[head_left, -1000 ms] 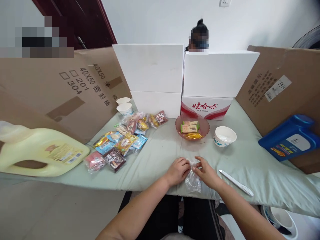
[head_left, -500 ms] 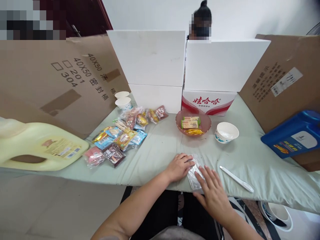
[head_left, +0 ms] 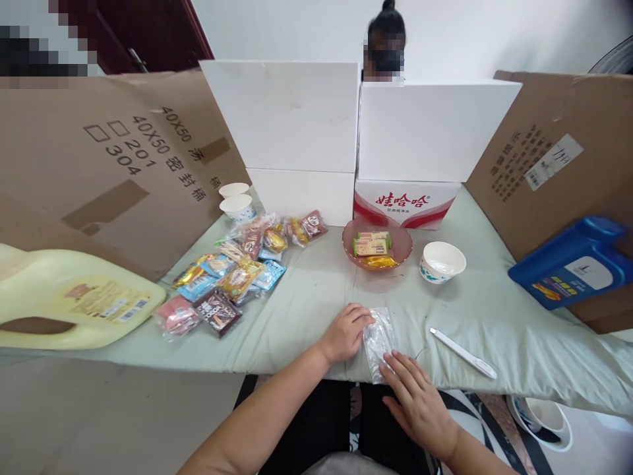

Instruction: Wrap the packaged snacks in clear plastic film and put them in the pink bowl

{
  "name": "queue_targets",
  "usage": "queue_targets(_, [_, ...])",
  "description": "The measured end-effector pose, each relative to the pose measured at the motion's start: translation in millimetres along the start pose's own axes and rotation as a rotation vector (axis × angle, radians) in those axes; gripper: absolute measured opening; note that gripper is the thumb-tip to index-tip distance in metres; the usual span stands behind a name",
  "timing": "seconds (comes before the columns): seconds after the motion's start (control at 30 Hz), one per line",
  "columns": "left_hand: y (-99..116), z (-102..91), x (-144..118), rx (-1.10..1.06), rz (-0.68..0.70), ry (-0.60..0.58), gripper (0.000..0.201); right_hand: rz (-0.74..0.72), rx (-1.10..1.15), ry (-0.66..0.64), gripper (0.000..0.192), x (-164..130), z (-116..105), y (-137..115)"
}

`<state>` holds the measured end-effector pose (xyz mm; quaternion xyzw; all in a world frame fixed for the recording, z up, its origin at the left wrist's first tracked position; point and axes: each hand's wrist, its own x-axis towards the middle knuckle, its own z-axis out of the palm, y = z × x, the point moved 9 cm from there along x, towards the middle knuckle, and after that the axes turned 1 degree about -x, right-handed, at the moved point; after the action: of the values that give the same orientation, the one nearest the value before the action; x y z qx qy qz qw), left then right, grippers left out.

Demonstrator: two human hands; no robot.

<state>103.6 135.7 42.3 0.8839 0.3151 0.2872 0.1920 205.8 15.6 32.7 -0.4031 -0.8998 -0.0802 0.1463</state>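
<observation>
a clear plastic bag (head_left: 378, 336) is pressed flat at the near edge of the table (head_left: 494, 323) by the open left hand (head_left: 343, 333) and open right hand (head_left: 420, 402), nothing is gripped, and the snack packets (head_left: 227, 277) are not yet packed.

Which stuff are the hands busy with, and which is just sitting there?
In use: clear plastic bag, left hand, right hand.
Lying about: white pen, snack packets, pink bowl, white cup, yellow jug.
</observation>
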Motion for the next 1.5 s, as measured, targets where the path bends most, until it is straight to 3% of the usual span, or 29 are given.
queue_targets(0.17, [4.4,7.8,-0.4,0.044,0.032,-0.086,0.017,-0.016,0.029,0.048,0.043,10.4,14.6,-3.0])
queue_targets(0.37, [3.4,14.4,-0.4,0.024,0.050,-0.125,0.014,-0.022,0.281,0.136,0.025,17.2,-11.2,3.7])
queue_targets(0.43, [1.9,16.4,-0.9,-0.002,0.043,-0.148,0.022,-0.043,0.357,0.083,0.023,28.9,-14.8,8.4])
queue_targets(0.53, [-3.1,16.6,-1.9,-0.072,0.003,-0.147,0.049,-0.035,0.398,0.001,0.023,50.5,-9.1,22.2])
queue_targets(0.67, [-9.8,15.8,-3.8,-0.126,-0.037,-0.119,0.082,0.136,0.241,-0.055,0.023,78.4,14.9,56.8])
queue_targets(0.77, [-12.5,14.9,-4.5,-0.134,-0.048,-0.099,0.091,0.258,0.118,-0.067,0.016,90.5,33.1,75.5])
queue_targets(1.07, [-12.9,7.2,-2.4,-0.195,-0.050,-0.012,0.071,0.361,-0.007,-0.019,0.015,87.1,49.5,80.9])
queue_targets(1.37, [-13.1,5.9,-0.9,-0.101,-0.106,-0.007,0.014,0.378,-0.056,0.023,0.015,89.4,46.2,80.4])
queue_targets(1.5, [-14.3,5.8,0.3,-0.017,-0.141,0.028,0.021,0.446,-0.089,0.063,0.014,83.8,31.6,99.0])
